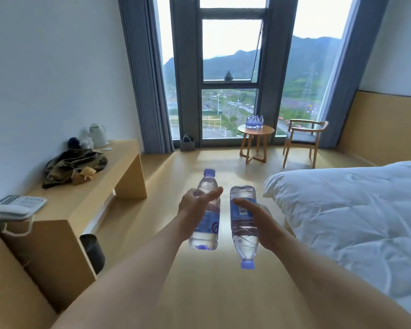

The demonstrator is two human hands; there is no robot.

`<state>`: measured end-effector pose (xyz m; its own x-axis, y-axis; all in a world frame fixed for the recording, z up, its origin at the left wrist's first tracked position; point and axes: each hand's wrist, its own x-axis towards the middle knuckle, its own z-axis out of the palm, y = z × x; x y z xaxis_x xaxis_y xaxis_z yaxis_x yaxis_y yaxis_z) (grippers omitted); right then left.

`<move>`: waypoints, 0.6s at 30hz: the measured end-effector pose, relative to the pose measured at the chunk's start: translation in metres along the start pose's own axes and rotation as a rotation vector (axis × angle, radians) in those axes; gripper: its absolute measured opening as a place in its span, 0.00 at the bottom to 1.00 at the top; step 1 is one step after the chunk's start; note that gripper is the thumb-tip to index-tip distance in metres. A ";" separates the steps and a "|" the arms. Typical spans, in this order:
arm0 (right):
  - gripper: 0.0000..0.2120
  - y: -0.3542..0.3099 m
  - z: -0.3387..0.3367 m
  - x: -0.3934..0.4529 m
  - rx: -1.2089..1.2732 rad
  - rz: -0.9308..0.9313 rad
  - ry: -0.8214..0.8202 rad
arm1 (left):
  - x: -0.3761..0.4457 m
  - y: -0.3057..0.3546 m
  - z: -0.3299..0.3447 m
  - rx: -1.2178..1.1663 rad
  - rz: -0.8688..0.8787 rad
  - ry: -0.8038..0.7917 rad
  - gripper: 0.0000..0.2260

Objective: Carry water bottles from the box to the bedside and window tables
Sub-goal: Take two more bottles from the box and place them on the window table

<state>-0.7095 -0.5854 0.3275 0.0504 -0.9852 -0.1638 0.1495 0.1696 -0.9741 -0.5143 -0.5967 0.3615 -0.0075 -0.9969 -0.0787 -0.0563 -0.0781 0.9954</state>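
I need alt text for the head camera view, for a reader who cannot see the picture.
Each of a person's outstretched hands holds a water bottle: the left hand grips its bottle cap up, the right hand grips its bottle cap down. Ahead, a round window table already carries several bottles, with a chair beside it and a white bed on the right.

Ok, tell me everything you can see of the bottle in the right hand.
The bottle is clear plastic, looks full of water, and has a blue label with a barcode patch. Its purple cap points down and toward the camera, so it is held upside down, slightly tilted. The right hand grips it around the middle, thumb across the label. It hangs in the air above the wooden floor, close beside the other bottle but apart from it, left of the bed.
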 end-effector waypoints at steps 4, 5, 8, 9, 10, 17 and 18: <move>0.18 -0.009 -0.039 0.037 0.029 0.003 0.065 | 0.054 0.008 0.037 0.019 -0.012 -0.045 0.36; 0.18 -0.010 -0.046 0.048 0.033 0.004 0.081 | 0.069 0.010 0.045 0.027 -0.016 -0.049 0.35; 0.18 -0.011 -0.060 0.089 0.037 0.012 0.131 | 0.120 0.011 0.062 0.058 -0.012 -0.074 0.34; 0.18 -0.012 -0.064 0.104 0.037 0.015 0.150 | 0.139 0.010 0.067 0.071 -0.008 -0.082 0.34; 0.19 -0.013 -0.067 0.121 0.035 0.013 0.168 | 0.160 0.009 0.071 0.081 -0.001 -0.091 0.34; 0.23 -0.049 -0.080 0.255 0.001 -0.010 0.272 | 0.325 0.019 0.091 0.156 0.046 -0.180 0.27; 0.23 -0.057 -0.081 0.274 -0.001 -0.009 0.293 | 0.349 0.026 0.093 0.164 0.046 -0.195 0.26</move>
<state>-0.7845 -0.8674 0.3256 -0.2382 -0.9519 -0.1928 0.1481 0.1606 -0.9758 -0.6112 -0.9460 0.3545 -0.2054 -0.9769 -0.0586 -0.2127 -0.0139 0.9770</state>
